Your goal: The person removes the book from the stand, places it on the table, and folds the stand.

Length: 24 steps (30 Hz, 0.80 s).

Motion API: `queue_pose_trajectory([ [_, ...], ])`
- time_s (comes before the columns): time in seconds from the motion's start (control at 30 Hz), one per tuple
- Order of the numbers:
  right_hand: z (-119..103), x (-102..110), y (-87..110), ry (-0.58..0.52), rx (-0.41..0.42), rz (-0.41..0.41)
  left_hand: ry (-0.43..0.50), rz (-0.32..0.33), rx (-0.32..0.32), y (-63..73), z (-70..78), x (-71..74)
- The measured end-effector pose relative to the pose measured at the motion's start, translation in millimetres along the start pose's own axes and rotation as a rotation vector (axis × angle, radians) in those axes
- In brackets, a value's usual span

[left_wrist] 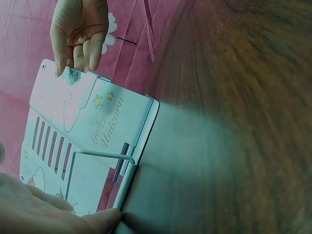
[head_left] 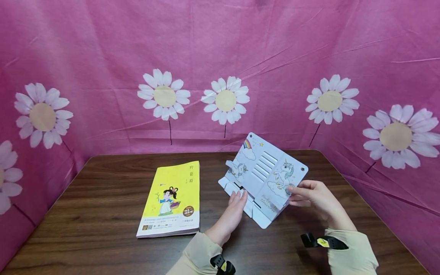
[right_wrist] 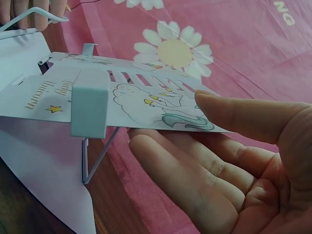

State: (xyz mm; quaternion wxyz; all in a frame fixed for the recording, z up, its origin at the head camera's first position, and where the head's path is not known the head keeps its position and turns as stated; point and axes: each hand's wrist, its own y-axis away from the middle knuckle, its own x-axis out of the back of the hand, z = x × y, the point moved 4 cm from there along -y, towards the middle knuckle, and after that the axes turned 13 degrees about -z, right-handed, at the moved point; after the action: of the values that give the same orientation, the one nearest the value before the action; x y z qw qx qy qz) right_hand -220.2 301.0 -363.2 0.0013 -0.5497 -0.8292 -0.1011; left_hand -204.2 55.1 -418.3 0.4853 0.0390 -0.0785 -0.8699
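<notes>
On the brown table (head_left: 103, 214), a little right of the middle, stands your book stand (head_left: 264, 175). It is white with unicorns and a rainbow on it. Its picture board leans back, away from you, and its long side runs from left to right.

Your right hand (head_left: 317, 198) holds the right edge of the board. The thumb lies on the front, over the unicorn picture, and the fingers (right_wrist: 195, 175) go under the back, so this hand is pinching the board. You can see that best from the right wrist view, where the thin wire leg (right_wrist: 97, 156) props the board up from behind.

Your left hand (head_left: 233, 208) is at the front left part of the stand, down low by the base. Its fingers lie flat and straight on the bottom ledge. They press on it and do not curl round anything.

So the stand sits between your two hands, just in front of you. The right hand has the tall, tilted board, and the left hand has the low base. Both hands are touching it, so neither one has to reach.

The yellow book (head_left: 172, 198) lies flat on the table to your left, with its long side pointing away from you. It is apart from the stand, and your left hand is the one nearer to it.

Behind the table hangs a pink cloth (head_left: 103, 46) with white daisies.
</notes>
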Motion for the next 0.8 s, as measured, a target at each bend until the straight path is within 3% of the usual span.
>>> queue_pose_trajectory([
  [0.2, 5, -3, -4.8, -0.011, -0.022, -0.065, 0.002, -0.006, -0.004, 0.1, -0.1, -0.3],
  [0.8, 6, -15, -9.5, -0.03, -0.015, -0.122, 0.006, -0.013, -0.004, -2.7, -4.2, 11.1],
])
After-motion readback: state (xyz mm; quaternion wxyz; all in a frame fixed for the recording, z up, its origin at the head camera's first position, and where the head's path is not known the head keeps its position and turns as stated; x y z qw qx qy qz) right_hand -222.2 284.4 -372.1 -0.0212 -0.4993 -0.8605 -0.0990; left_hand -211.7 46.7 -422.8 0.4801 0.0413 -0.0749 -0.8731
